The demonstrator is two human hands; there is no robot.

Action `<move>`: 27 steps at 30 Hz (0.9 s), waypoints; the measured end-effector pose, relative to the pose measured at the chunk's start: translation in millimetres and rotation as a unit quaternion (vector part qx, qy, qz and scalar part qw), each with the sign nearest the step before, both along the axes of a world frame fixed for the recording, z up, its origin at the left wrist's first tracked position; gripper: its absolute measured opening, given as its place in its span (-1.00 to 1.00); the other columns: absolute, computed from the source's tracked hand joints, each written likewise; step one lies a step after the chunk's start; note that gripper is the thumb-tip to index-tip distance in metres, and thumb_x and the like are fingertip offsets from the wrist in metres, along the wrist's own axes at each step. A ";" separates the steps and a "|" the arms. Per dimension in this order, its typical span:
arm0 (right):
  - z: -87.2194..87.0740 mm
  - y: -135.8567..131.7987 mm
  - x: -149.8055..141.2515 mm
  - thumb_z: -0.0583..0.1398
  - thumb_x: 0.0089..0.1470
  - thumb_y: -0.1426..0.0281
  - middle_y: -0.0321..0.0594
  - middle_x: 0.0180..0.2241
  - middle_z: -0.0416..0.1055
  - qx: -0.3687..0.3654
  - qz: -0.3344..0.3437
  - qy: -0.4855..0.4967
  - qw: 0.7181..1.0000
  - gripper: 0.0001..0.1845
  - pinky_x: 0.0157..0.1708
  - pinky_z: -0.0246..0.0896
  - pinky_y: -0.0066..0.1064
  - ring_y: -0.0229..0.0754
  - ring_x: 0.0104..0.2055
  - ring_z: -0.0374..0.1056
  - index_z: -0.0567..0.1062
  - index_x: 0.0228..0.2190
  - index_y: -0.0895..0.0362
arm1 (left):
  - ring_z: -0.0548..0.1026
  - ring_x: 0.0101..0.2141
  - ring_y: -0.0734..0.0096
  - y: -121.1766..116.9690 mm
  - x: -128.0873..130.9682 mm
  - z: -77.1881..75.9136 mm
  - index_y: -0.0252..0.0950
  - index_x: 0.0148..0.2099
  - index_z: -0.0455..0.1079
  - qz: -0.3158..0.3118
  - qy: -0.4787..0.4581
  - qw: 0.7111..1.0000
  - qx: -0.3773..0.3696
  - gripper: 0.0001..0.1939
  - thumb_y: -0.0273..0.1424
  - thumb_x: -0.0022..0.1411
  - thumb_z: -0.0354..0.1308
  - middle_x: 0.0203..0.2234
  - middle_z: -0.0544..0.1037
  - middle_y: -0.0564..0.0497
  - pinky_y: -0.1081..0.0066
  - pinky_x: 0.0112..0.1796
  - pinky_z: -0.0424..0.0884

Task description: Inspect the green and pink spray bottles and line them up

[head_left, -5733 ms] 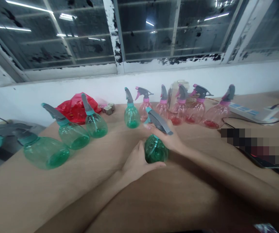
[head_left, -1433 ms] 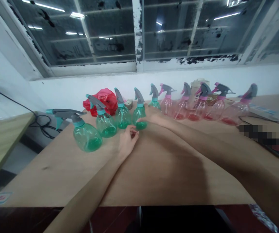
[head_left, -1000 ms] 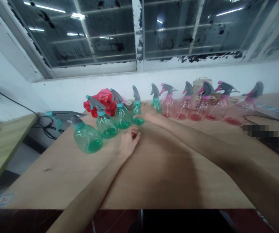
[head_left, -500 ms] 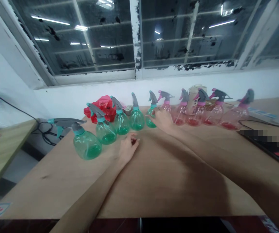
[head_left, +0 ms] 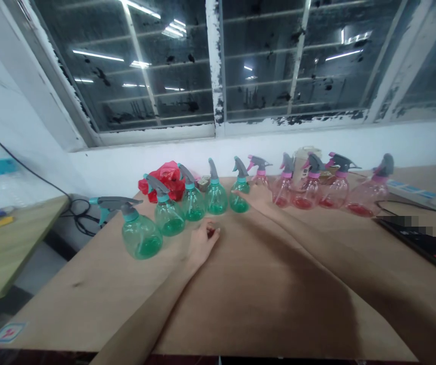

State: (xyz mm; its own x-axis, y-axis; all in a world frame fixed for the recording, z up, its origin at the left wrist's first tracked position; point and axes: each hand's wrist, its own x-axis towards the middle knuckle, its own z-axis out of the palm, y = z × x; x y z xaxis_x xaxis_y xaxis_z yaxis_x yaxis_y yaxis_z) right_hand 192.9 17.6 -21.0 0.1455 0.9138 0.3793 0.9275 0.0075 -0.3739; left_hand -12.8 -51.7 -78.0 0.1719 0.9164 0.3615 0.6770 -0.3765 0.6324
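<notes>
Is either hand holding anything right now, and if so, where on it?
The right hand has a digit across the upper body of the rightmost green bottle; whether it grips cannot be told. The left hand shows nothing held.

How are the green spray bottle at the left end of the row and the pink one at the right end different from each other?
The green bottle holds green liquid, while the pink bottle holds red liquid. The green bottle has a teal collar; the pink bottle has a pink collar. The green bottle shows its spray head side-on; the pink bottle's looks narrower. Both are rounded, with only some liquid at the bottom.
</notes>
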 end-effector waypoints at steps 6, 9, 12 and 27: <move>-12.8 -60.0 24.0 0.03 0.01 -0.09 -0.02 -0.05 0.35 0.015 0.090 0.009 0.996 -0.29 -0.19 0.26 -0.24 0.01 -0.08 0.34 0.27 0.05 0.10 | 0.47 -0.39 0.36 -9.7 7.7 0.5 -0.25 -0.09 0.24 -0.039 -0.019 0.999 -0.018 -0.68 -0.21 0.15 0.09 -0.42 0.46 0.05 0.31 -0.28 0.41; -15.6 -93.9 43.4 0.06 -0.01 -0.09 -0.06 -0.13 0.40 0.023 0.159 0.055 0.985 -0.33 -0.21 0.26 -0.21 -0.03 -0.19 0.38 0.31 0.00 0.10 | 0.47 -0.26 0.33 -18.7 16.3 -3.3 -0.25 0.00 0.19 -0.069 -0.036 0.996 -0.032 -0.53 -0.14 0.11 0.13 -0.28 0.46 -0.03 0.30 -0.24 0.42; -12.0 -118.9 61.5 0.09 -0.01 -0.05 -0.11 -0.17 0.42 0.000 0.207 0.085 0.975 -0.39 -0.23 0.27 -0.16 -0.03 -0.25 0.39 0.33 -0.02 0.04 | 0.38 -0.04 0.18 -30.5 31.0 -4.6 -0.22 0.12 0.10 -0.119 -0.049 0.990 -0.051 -0.34 -0.14 0.03 0.22 -0.05 0.38 -0.14 0.14 -0.08 0.36; -1.7 -139.2 106.2 0.25 -0.12 0.07 -0.17 -0.05 0.33 0.020 0.295 0.165 0.941 -0.47 0.05 0.10 -0.03 0.00 0.03 0.22 0.40 -0.10 0.00 | 0.26 0.07 -0.01 -54.7 130.0 15.3 -0.18 0.16 0.07 -0.258 -0.083 0.961 -0.050 -0.19 -0.23 -0.11 0.34 0.05 0.29 -0.14 -0.03 0.04 0.21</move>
